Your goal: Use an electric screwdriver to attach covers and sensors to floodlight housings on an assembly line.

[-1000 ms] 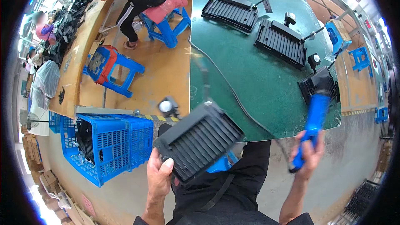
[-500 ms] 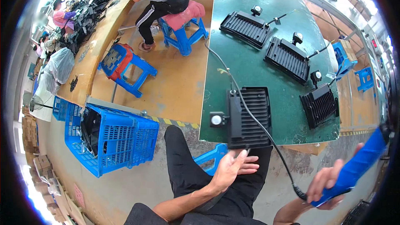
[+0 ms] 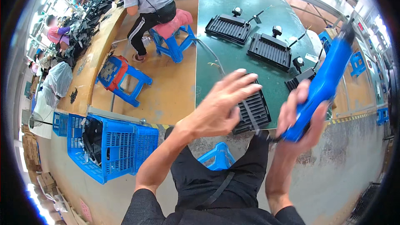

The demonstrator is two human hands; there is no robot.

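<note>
Left hand [image 3: 217, 109]: fingers spread, ribbed lamp [image 3: 261, 106] at its three o'clock. Right hand [image 3: 313, 130]: fingers gripping blue tool [image 3: 324, 87], tip toward one o'clock.

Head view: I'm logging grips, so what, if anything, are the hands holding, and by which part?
The right hand holds the blue electric screwdriver by the lower end of its body; the open left hand appears to hold nothing.
</note>
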